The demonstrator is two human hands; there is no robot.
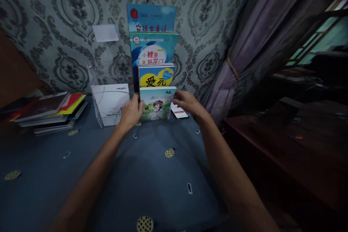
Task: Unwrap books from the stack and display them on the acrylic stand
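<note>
A small green book [156, 106] with a cartoon figure on its cover stands upright at the front of a tiered row of books. My left hand [130, 112] grips its left edge, fingers partly behind it. At its right edge, my right hand [187, 102] has its fingertips bent against the upper corner. Behind it rise a blue and yellow book [152, 76], a turquoise book [152, 45] and a taller blue book [152, 16]. The lower edge of the green book sits behind a clear strip, apparently part of a transparent rack.
Left of the books, a clear stand [98, 117] bears a white booklet [111, 98] and a white card [105, 33]. A messy stack of books [51, 110] lies farther left. Right of the books lies a lit phone [179, 111]. A purple curtain [221, 83] hangs beside the table [152, 181].
</note>
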